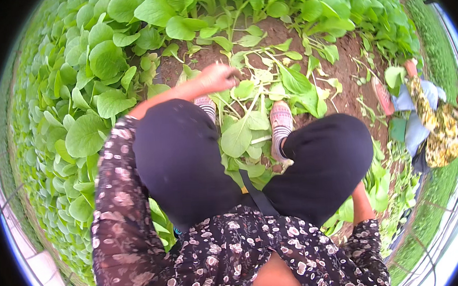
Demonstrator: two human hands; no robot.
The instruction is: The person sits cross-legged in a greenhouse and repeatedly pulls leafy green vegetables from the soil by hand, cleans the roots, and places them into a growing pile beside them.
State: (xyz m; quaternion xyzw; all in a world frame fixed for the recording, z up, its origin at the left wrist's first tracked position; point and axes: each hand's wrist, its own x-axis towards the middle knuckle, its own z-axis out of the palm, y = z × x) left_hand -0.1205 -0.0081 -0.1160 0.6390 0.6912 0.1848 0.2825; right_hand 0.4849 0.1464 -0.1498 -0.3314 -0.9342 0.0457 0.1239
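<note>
My left hand (220, 77) is over the soil in front of my left knee, above cut leaves and beside standing leafy green plants (108, 60). It is slightly blurred; its fingers are bent and no held plant shows. Only my right forearm (361, 203) shows, low beside my right knee; the hand itself is hidden behind the knee. Loose leaves and pale stems (264, 76) are strewn on the ground before me, and a broad leaf (236, 138) lies between my patterned shoes (281, 116).
Dense rows of leafy greens stand ahead and at the left. A co-worker (444, 133) in a yellow patterned top crouches at the right, one hand at the plants (410, 68). Brown soil (346, 73) lies between us. More leaves (378, 185) lie beyond my right knee.
</note>
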